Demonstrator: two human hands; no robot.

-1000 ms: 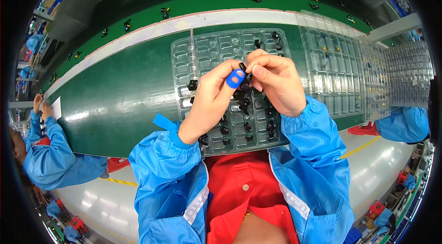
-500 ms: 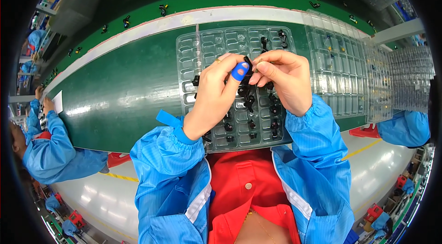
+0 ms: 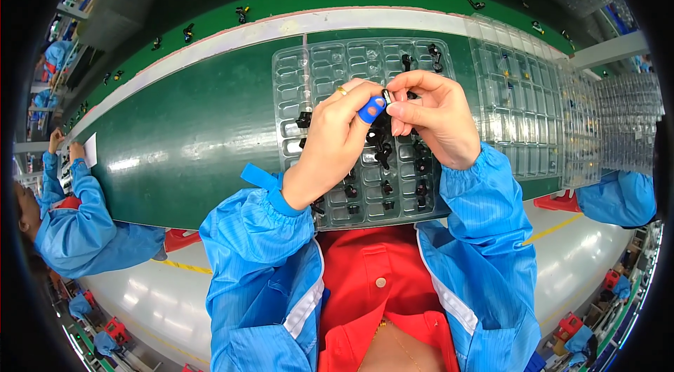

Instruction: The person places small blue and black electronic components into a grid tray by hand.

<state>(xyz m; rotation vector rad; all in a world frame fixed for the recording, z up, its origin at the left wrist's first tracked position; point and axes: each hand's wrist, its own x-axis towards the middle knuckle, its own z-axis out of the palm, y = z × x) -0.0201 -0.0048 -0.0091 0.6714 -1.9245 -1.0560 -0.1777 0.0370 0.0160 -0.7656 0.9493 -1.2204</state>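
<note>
Over a clear plastic tray point(image 3: 326, 76), both hands meet at a small black part point(image 3: 386, 96) with a pale edge. My left hand point(image 3: 335, 135) pinches it, a blue cover with holes on the thumb. From the other side, the thumb and forefinger of my right hand point(image 3: 442, 119) close on the same part. Its exact kind is too small to tell, and the fingertips hide much of it. Beneath my hands, several black parts point(image 3: 382, 154) with stems sit in the tray's pockets. Two more, one a stemmed black piece point(image 3: 407, 62), lie in the upper right pockets.
Stacked clear trays point(image 3: 516, 116) stand to the right on the green table point(image 3: 182, 140). Beyond a pale rail point(image 3: 344, 19), a green belt point(image 3: 302, 3) carries several small black pieces. A co-worker in a blue sleeve point(image 3: 88, 193) sits at the left; another blue sleeve point(image 3: 618, 196) shows at right.
The part between my fingertips has turned, now showing a pale edge. My hands have shifted slightly right. Pieces on the belt have moved a little left.
</note>
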